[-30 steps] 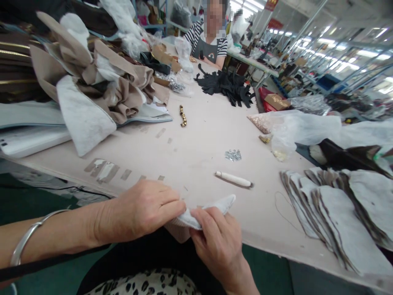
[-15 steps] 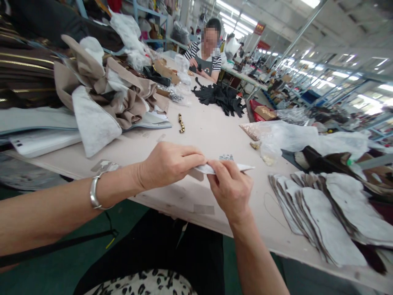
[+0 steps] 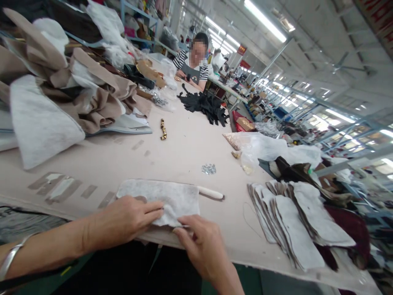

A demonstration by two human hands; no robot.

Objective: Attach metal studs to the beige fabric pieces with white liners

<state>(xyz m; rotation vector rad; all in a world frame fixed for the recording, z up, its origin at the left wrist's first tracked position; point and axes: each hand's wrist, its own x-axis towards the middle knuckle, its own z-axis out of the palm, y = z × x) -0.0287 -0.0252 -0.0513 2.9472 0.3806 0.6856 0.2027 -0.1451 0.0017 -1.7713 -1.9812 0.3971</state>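
Observation:
A white fabric panel (image 3: pixel 181 196) with a fuzzy backing lies near the front edge of the table, its near edge raised and creased. My left hand (image 3: pixel 130 217) grips the panel's near edge, fingers together over the cloth and thumb hidden. At the near right corner, my right hand (image 3: pixel 204 239) pinches the edge between thumb and forefinger. A white-handled tool (image 3: pixel 211 193) sticks out from behind the panel's right side, its other end covered. Small silver metal pieces (image 3: pixel 208 169) lie in a loose heap just beyond it.
Stacked white-backed fabric pieces (image 3: pixel 294 229) lie to the right, below plastic bags (image 3: pixel 270 145). Beige fabric (image 3: pixel 101 90) is heaped at left. Gold-coloured hardware (image 3: pixel 163 129) and black strips (image 3: pixel 204 102) lie farther back. A person (image 3: pixel 193 67) sits across the table.
The panel, held up edge-on between both hands before, now lies on the table with its white face up. Both hands have come lower and nearer. The view has shifted right.

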